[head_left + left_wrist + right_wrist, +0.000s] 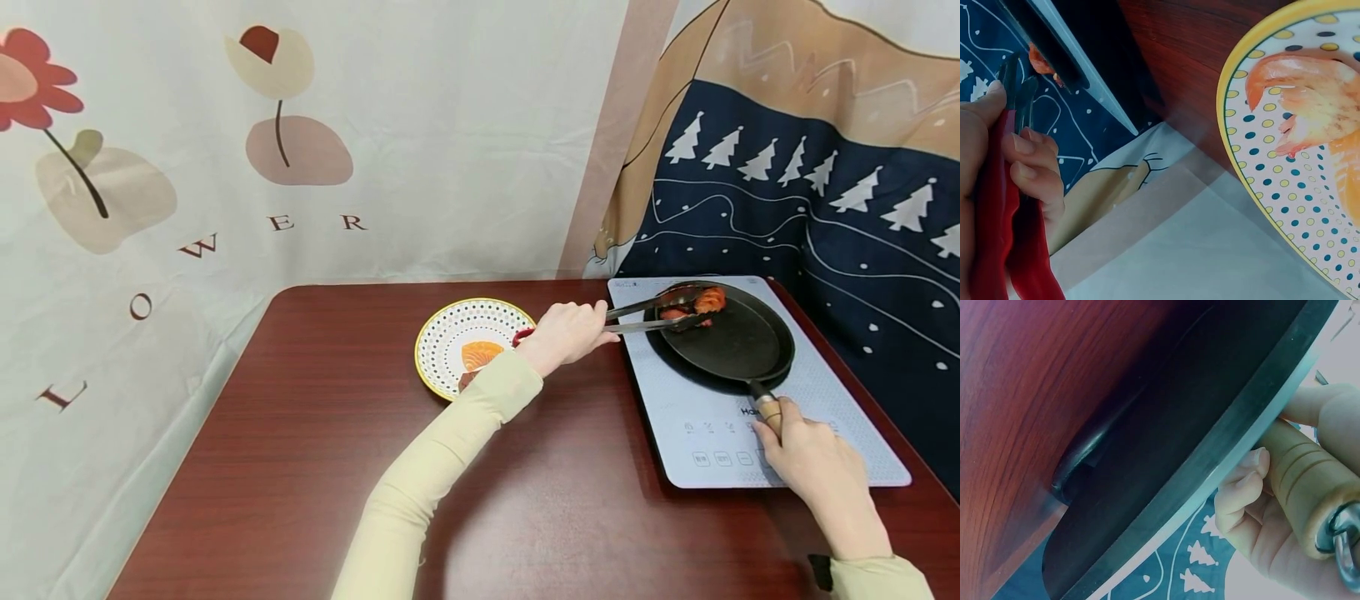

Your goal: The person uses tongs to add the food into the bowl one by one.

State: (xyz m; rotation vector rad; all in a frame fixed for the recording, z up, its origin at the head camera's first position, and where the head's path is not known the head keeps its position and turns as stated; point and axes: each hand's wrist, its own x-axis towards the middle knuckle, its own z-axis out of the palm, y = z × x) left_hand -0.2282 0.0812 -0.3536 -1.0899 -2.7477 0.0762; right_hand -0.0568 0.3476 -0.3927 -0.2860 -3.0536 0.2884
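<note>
My left hand (567, 335) grips kitchen tongs (637, 327) by their red handles (999, 206). The tongs' dark tips reach over the far left of a black frying pan (738, 350), around reddish-orange food (708, 300). My right hand (817, 458) holds the pan's wooden handle (1297, 475), fingers curled round it. Below the left forearm, a dotted plate (438, 346) with a yellow rim bears an orange salmon slice (480, 354) and a brownish-red piece (467, 380), partly covered by the sleeve. A shrimp (1310, 87) on it shows in the left wrist view.
The pan stands on a white induction cooker (690, 458) at the table's right side, with touch buttons along its near edge. A dark red wooden table (315, 433) extends left and in front. Printed cloths (465, 150) hang behind and to the right.
</note>
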